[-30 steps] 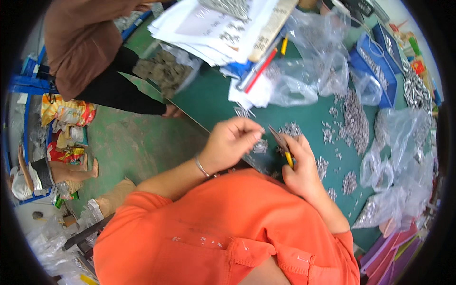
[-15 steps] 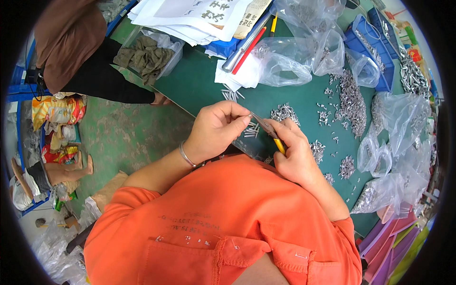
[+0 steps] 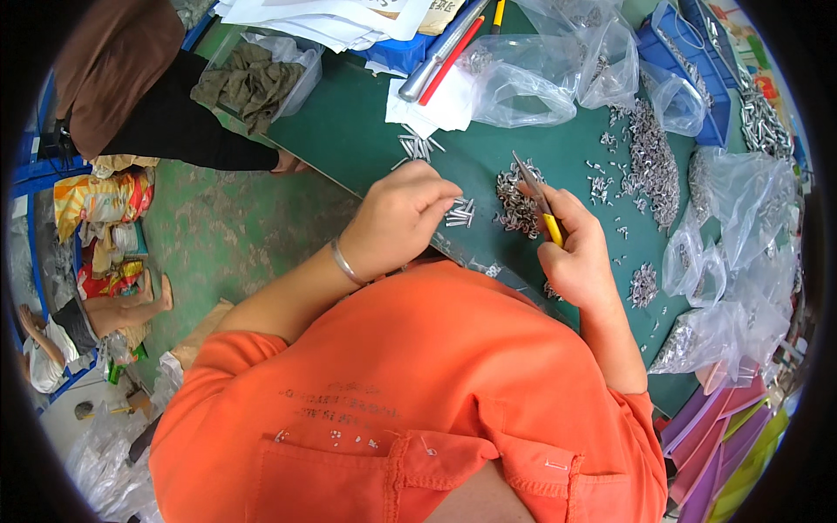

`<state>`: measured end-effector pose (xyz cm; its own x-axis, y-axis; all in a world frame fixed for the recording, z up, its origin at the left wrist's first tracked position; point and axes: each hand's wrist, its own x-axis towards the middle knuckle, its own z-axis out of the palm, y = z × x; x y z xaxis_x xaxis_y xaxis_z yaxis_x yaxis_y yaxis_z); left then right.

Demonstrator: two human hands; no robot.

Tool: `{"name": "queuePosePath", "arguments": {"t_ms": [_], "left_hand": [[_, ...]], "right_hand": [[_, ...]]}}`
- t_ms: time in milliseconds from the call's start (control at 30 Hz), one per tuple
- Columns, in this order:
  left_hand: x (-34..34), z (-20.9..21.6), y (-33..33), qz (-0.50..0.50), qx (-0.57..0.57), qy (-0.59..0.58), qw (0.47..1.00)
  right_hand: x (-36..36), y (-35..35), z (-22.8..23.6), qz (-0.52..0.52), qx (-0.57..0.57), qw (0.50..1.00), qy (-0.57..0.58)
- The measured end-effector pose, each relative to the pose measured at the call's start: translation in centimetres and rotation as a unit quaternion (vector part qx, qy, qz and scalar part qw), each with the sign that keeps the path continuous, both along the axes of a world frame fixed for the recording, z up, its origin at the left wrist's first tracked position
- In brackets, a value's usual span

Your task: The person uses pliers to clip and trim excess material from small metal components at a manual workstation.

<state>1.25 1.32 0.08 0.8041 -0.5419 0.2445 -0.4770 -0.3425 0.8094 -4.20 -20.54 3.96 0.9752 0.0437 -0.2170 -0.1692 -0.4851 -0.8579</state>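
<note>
My right hand is closed round a pair of long-nosed pliers with yellow handles, their grey tips pointing up and left over a pile of small metal pieces. My left hand, a silver bangle at its wrist, has its fingers drawn together. What lies between those fingers, if anything, is hidden. Just right of its fingertips are several short metal tubes on the green table. Beyond the left hand lies another small group of metal tubes.
A large heap of metal pieces spreads at the right, near clear plastic bags and blue bins. Far side: white paper, a red pen, a tub with cloth. Another person stands at the left.
My hands have parted. The pliers have swung right and upward, away from the left fingertips to above the metal pile. The left hand has turned down towards the short tubes.
</note>
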Motion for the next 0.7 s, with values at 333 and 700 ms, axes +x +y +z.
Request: {"name": "queuePosePath", "arguments": {"t_ms": [333,700], "left_hand": [[1.1,-0.2,0.9,0.092,0.008,-0.015,0.996],[2.2,-0.6,2.5,0.101,0.132,-0.109,0.98]], "right_hand": [[-0.5,0.5,-0.1,0.005,-0.007,1.0,0.009],[-0.5,0.6,0.0,0.054,-0.004,0.998,-0.042]]}}
